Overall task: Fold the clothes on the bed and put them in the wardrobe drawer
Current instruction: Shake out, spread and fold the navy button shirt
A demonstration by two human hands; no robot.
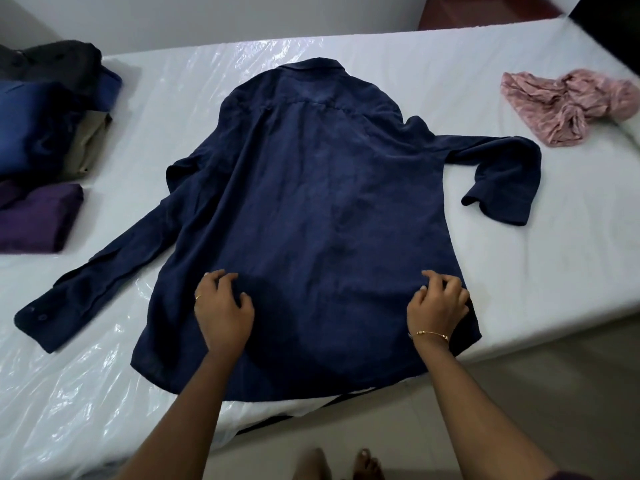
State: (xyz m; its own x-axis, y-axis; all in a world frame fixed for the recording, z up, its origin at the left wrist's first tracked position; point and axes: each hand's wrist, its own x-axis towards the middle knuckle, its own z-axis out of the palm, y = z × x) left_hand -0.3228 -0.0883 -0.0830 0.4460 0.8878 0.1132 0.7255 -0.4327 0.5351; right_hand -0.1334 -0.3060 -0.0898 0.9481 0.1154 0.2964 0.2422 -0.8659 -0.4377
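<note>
Navy shirt (311,209) lies back-up, spread flat at frame centre on white bed (519,265), collar toward top, sleeves out L & R. Left hand (223,306) and right hand (438,303) rest on its lower hem, fingers loosely bent, gripping nothing. Folded stack (45,133) upper left; crumpled pink garment (571,105) upper right.

A clear plastic sheet (79,386) covers the left part of the white mattress (519,278), crinkled and shining near the front and at the far middle. A pale wall (221,19) stands behind the bed. At the far right a strip of reddish-brown wood (485,12) shows, with a dark object (609,26) beside it, too cropped to identify. Grey floor (554,393) lies near right, where bare toes (367,462) show.
</note>
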